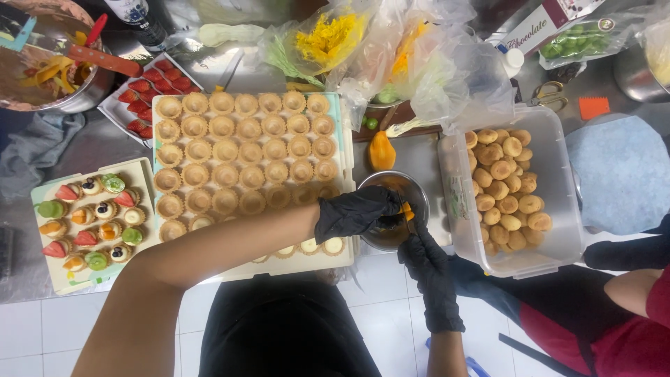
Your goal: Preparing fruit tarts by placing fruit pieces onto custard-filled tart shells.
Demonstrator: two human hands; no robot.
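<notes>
Both black-gloved hands over small round steel bowl [391, 209] at bench edge: left hand [354, 211] curled, pinching an orange fruit piece [406, 210]; right hand [424, 260] just below, grip unclear. Big pale tray of empty tart shells [244, 150] to left mostly unfilled, few cream-filled near wrist; small tray of fruit-topped tarts [91, 220] far left done.

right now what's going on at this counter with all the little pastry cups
A person in black gloves works over a small round metal bowl. The left hand and right hand meet at its rim, handling a small orange fruit piece. Beside it lies a large pale tray of empty golden tart shells, a few at the near edge cream-filled. A smaller tray of fruit-topped tarts sits left, a clear plastic tub of round puffs right.
</notes>
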